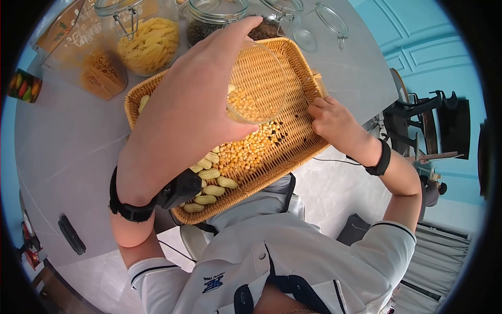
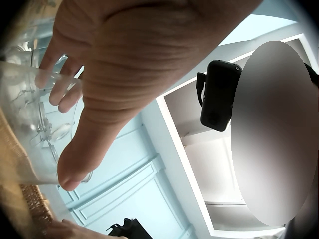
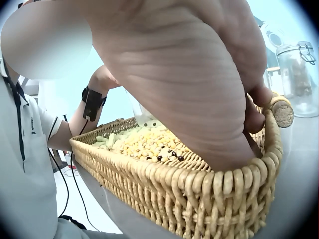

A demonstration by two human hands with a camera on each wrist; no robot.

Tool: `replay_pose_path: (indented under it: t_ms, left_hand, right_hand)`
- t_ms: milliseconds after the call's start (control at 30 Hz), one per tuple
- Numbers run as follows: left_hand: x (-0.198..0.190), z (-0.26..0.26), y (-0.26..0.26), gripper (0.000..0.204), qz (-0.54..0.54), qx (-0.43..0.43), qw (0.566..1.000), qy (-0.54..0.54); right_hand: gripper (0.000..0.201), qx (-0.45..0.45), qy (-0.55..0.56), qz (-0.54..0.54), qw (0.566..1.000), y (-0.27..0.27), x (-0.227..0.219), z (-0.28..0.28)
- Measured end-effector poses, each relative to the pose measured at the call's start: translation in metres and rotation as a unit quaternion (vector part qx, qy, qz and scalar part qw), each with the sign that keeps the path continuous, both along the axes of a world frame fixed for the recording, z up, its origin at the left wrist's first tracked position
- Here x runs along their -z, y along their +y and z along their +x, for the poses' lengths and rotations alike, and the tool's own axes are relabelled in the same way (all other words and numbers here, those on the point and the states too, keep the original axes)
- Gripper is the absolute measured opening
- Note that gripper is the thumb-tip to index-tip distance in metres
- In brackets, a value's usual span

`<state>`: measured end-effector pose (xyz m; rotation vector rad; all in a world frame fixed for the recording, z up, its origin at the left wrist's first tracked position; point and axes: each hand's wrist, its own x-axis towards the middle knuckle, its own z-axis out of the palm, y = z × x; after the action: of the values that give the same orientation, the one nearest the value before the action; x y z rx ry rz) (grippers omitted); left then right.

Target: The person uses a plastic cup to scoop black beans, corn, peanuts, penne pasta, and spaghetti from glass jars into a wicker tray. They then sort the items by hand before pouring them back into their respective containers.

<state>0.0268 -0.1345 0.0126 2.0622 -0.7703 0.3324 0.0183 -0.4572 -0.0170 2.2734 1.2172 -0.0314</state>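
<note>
My left hand (image 1: 196, 89) grips a clear cup (image 1: 280, 78) over the wicker basket (image 1: 300, 63), its thumb (image 2: 79, 164) along the cup's side. Yellow corn kernels (image 1: 246, 104) show through the cup's wall. My right hand (image 1: 337, 120) holds the basket's right end, fingers curled over the rim beside a handle with a round cut end (image 3: 283, 113). In the basket lie a pile of corn kernels (image 1: 243, 154), peanuts in their shells (image 1: 209, 189) and several small dark beans (image 1: 277, 137). My left forearm hides part of the basket's left side.
Beyond the basket stand a jar of penne (image 1: 149, 47), a jar of dark beans (image 1: 201, 31) and another open-lidded jar (image 1: 269, 26). A clear container with dry pasta (image 1: 102, 76) and a patterned tin (image 1: 25, 86) are at the left. A black object (image 1: 71, 234) lies on the grey table (image 1: 63, 157).
</note>
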Motion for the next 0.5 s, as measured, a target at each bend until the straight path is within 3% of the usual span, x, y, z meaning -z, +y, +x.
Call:
replay_pose_path:
  t_ms: [100,267,367,500]
  left_hand:
    - [-0.001,-0.001,0.001,0.104,-0.005,-0.001,1.0,0.005]
    - [0.0,-0.002,0.001,0.103,-0.01,-0.003,1.0,-0.002]
    - [-0.001,-0.001,0.002,0.103,-0.014,0.001,1.0,0.003]
    - [-0.001,-0.001,0.003,0.102,-0.01,-0.003,1.0,-0.006]
  right_hand:
    - [0.003,0.011,0.051,0.075,0.996,-0.004,0.001,0.008]
    - [0.01,0.082,0.169,0.238,0.953,0.006,-0.002,0.022]
    - [0.013,0.08,0.177,0.312,0.93,0.014,0.009,0.028]
    - [0.013,0.129,0.179,0.325,0.92,0.011,0.02,0.025]
